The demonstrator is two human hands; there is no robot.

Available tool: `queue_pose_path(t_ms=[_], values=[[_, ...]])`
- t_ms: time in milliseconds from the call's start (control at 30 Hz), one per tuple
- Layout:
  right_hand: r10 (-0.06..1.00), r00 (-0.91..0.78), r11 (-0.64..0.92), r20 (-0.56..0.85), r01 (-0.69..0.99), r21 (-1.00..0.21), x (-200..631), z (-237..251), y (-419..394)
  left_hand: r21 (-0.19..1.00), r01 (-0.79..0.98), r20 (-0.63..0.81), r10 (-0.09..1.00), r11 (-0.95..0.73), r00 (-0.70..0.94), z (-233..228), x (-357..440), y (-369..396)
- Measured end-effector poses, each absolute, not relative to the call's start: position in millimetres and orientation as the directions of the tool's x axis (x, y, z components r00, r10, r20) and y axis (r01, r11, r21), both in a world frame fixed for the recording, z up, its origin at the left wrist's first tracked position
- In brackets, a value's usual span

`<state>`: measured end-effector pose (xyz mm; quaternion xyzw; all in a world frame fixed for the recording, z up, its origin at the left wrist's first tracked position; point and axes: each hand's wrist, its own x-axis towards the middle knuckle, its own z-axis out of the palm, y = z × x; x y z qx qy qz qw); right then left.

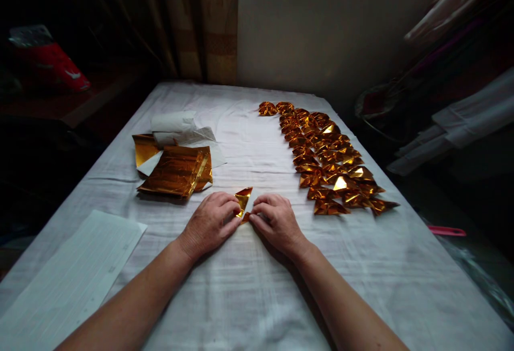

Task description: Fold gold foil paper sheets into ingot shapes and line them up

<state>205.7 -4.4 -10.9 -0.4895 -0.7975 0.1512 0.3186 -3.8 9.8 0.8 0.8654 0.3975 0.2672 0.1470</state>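
Low over the middle of the white-covered table, both hands work on one small piece of gold foil paper. It is partly folded, with a pointed upper tip and a pale side showing. My left hand pinches its left part between thumb and fingers. At its lower right corner, the thumb and fingertips of my right hand are closed on the paper. The fingers cover much of the piece. Beyond my left hand lies a stack of gold foil sheets.
Several rows of folded gold foil pieces stand along the table's right side. Crumpled white paper lies behind the foil stack. A lined paper sheet rests at the front left. A wall and a curtain border the far edge.
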Motion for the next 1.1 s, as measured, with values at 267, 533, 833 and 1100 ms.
queue_pose_path(t_ms=[267,533,833,1100], values=[[0.929,-0.202,0.351,0.310,0.743,-0.570,194,-12,-8,0.478,0.608,0.346,0.772,-0.634,0.533,1,-3,10],[0.947,-0.182,0.307,0.266,0.760,-0.573,191,-9,-9,0.500,0.603,0.316,0.779,-0.621,0.541,1,-4,10],[0.949,-0.167,0.296,0.269,0.769,-0.567,189,-8,-9,0.490,0.629,0.321,0.796,-0.603,0.513,-1,-2,7],[0.948,-0.171,0.294,0.267,0.791,-0.536,189,-10,-10,0.482,0.653,0.314,0.811,-0.585,0.494,-2,3,5]])
